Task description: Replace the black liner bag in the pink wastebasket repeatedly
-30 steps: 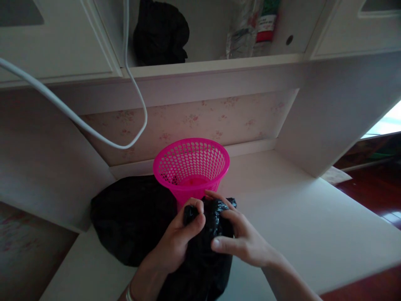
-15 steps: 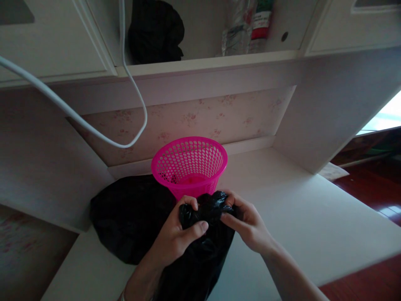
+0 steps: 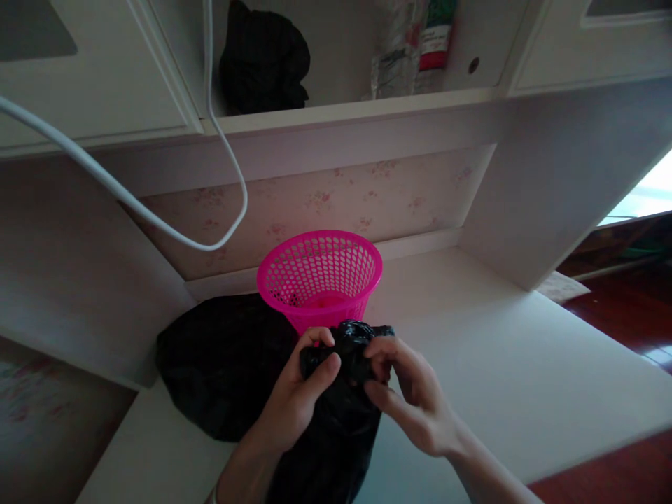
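Pinching a gathered fold of glossy black plastic, the left hand (image 3: 297, 399) has its thumb and fingers closed on the bunched top of a black bag (image 3: 341, 434). The right hand (image 3: 412, 392) works at the same bunch from the other side, fingers curled and thumb set a little apart from the forefinger – whether it has a firm hold or only touches the plastic, I cannot tell. The bag is just in front of the pink basket (image 3: 315, 313), on the person's side, its body running down between the forearms and its top overlapping the basket's lower front in view. That basket stands upright with its mouth up, its wall full of holes. Close on the basket's left, a second black bag (image 3: 223, 371) lies slumped on the white desktop (image 3: 483, 343), which stretches bare to the basket's right. Behind the basket runs flowered wallpaper (image 3: 320, 199); to its upper left hangs a loop of white cable (image 3: 204, 246). Above the basket is an open shelf (image 3: 341, 66) – a black bundle (image 3: 265, 63) towards its left, clear plastic (image 3: 396, 66) and a bottle with a red, white and green label (image 3: 434, 49) towards its right.
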The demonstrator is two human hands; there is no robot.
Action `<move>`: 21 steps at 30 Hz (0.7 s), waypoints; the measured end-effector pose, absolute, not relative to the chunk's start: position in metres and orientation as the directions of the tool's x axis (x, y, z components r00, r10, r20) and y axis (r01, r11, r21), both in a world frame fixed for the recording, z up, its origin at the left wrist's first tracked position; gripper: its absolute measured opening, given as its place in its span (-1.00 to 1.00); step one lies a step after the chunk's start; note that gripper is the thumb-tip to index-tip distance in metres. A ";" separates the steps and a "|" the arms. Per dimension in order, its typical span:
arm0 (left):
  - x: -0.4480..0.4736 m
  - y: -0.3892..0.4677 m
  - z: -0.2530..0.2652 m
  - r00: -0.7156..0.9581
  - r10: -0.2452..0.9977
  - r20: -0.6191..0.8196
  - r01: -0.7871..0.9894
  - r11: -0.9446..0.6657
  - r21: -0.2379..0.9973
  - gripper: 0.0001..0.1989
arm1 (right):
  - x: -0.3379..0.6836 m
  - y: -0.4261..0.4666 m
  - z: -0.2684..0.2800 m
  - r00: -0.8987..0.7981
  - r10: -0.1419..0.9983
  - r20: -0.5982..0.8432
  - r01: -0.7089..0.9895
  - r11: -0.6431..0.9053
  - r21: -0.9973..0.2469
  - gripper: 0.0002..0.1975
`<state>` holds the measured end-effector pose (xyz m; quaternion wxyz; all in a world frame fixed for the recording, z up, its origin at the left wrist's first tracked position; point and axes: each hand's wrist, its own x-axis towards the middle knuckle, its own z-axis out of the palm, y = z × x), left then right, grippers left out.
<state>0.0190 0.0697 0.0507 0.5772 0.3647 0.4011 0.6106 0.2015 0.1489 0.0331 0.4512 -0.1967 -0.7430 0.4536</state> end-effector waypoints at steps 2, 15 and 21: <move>0.017 0.069 0.051 -0.046 0.999 0.019 -0.334 -0.033 0.942 -0.71 | 0.209 0.146 0.042 -0.648 0.653 0.391 -0.124 0.416 -0.901 -0.67; 0.012 0.064 0.073 -0.194 0.949 0.248 0.246 -0.198 0.949 -0.59 | 0.202 0.145 0.056 -0.691 0.683 0.237 -0.025 0.304 -0.952 -0.65; 0.007 0.067 0.079 -0.182 0.924 0.338 0.510 -0.205 0.835 -0.57 | 0.206 0.149 0.061 -0.593 0.777 0.212 0.021 0.278 -0.960 -0.68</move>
